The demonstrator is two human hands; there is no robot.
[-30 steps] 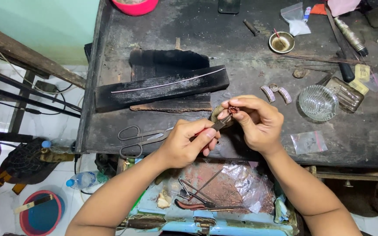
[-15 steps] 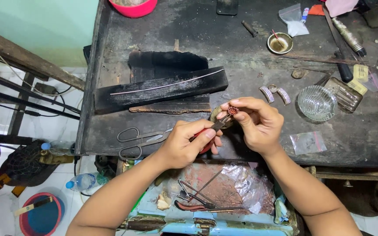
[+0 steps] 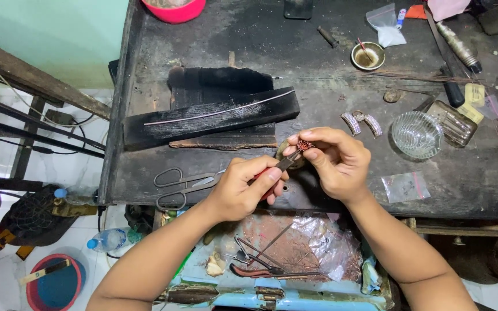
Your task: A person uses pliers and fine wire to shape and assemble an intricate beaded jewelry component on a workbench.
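Little has moved since the earlier frames: both hands stay close together over the near edge of the workbench (image 3: 468,190), and only the small red piece has turned slightly between the fingertips.

Going left to right, a pair of scissors (image 3: 183,185) lies at the bench edge, well clear of the work. Behind it a charred black block (image 3: 211,118) carries a thin wire (image 3: 220,113) along its top. The left hand (image 3: 243,193) is curled shut around a red-handled tool (image 3: 280,166), thumb pressed down on the handle, with the dark tip aimed at the piece. The right hand (image 3: 338,161) pinches a small red beaded piece (image 3: 304,145) between thumb and forefinger, other fingers curled beneath.

That piece looks very light, stiff and bumpy, and probably delicate; it seems best held by its outer rim with a gentle pinch, since a hard squeeze might bend it and a loose one could let it spring away.

Right of the hands lie two small silver curved pieces (image 3: 363,123), a ribbed glass dish (image 3: 417,134) and a small clear bag (image 3: 406,186), all near enough for the right wrist to brush. Below the bench, an open drawer (image 3: 295,299) holds pliers (image 3: 257,268) and crumpled plastic.
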